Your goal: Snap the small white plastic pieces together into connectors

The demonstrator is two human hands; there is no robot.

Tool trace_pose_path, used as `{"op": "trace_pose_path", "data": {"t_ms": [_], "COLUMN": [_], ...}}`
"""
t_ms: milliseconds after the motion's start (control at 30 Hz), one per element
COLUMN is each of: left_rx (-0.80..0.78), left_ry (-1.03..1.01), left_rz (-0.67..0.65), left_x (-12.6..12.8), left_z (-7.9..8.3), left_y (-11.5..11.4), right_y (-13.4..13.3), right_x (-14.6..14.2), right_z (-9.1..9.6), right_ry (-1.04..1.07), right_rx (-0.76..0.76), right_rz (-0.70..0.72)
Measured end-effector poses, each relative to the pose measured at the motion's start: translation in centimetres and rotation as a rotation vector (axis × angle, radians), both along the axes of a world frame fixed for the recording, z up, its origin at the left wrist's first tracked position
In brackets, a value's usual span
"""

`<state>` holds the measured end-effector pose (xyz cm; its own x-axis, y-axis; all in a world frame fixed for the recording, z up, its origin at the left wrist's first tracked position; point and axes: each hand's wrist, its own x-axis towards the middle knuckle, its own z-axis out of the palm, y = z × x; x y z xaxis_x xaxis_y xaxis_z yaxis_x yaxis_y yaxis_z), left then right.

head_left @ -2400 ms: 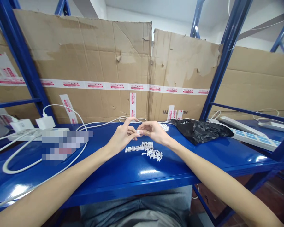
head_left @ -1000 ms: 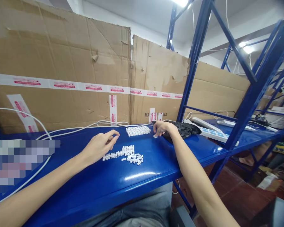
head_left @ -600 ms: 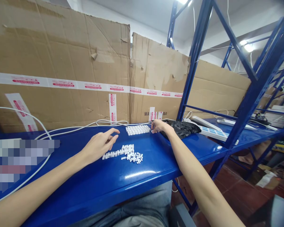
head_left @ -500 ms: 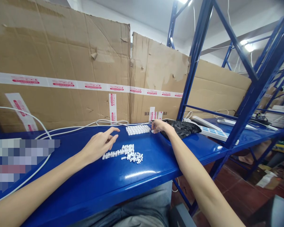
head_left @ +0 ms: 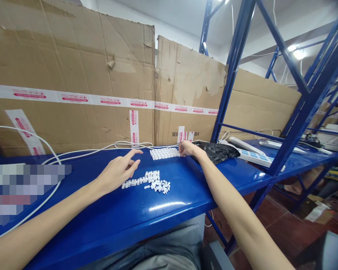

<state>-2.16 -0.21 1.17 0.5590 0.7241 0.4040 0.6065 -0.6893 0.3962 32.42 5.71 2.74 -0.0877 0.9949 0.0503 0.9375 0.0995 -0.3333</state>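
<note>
My left hand hovers over the blue steel shelf with its fingers apart, holding nothing. It is nearest a strip of small white linked plastic pieces, and a loose heap of white pieces lies just right of that strip. At the back edge, my right hand curls down onto the right end of a neat block of white pieces. Its fingertips hide whatever lies directly beneath them.
A black plastic bag lies right of my right hand, with a white-and-blue power strip beyond it. A white cable runs along the shelf's back. Taped cardboard sheets stand behind, and a pixelated patch covers the left.
My hands, together in the oldest frame, are now apart. My right hand has shifted slightly left to the block's end, and the small white piece beside it earlier no longer shows.
</note>
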Motion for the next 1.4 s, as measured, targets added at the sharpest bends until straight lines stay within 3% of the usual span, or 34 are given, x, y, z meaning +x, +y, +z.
{"op": "trace_pose_path", "data": {"t_ms": [233,400,500,567,633,700,900,1100,1267,1400], "left_rx": [0.003,0.029,0.053,0.07,0.072,0.069,0.067,0.071,0.059,-0.042], "left_ry": [0.006,-0.002,-0.001,-0.007,-0.016,-0.019,-0.027,-0.041,-0.029,-0.167], "left_rz": [-0.01,0.005,0.019,0.032,0.03,0.064,0.072,0.06,0.052,-0.011], "left_x": [0.0,0.0,0.0,0.0,0.0,0.0,0.1,0.0,-0.1,0.0], "left_z": [-0.1,-0.1,-0.1,-0.1,-0.1,-0.1,-0.2,-0.1,0.0,-0.1], "left_y": [0.1,0.3,0.4,0.4,0.5,0.5,0.4,0.4,0.2,0.4], "right_y": [-0.4,-1.7,-3.1,-4.0,-4.6,-4.9,-4.7,-4.4,-3.2,-3.5], "right_x": [-0.2,-1.8,-5.0,-7.5,-9.5,-10.8,-11.6,-12.2,-10.6,-9.5], "right_z": [0.2,1.8,2.2,1.8,1.0,0.3,-0.9,-1.2,-1.1,-0.2], "right_ry": [-0.002,-0.001,0.075,0.218,0.266,0.254,0.114,-0.077,-0.163,-0.102], "right_rx": [0.034,0.212,0.278,0.236,0.174,0.138,0.164,0.268,0.247,0.234], "right_rz": [0.014,0.067,0.248,0.544,0.742,0.818,0.809,0.604,0.46,0.463]}}
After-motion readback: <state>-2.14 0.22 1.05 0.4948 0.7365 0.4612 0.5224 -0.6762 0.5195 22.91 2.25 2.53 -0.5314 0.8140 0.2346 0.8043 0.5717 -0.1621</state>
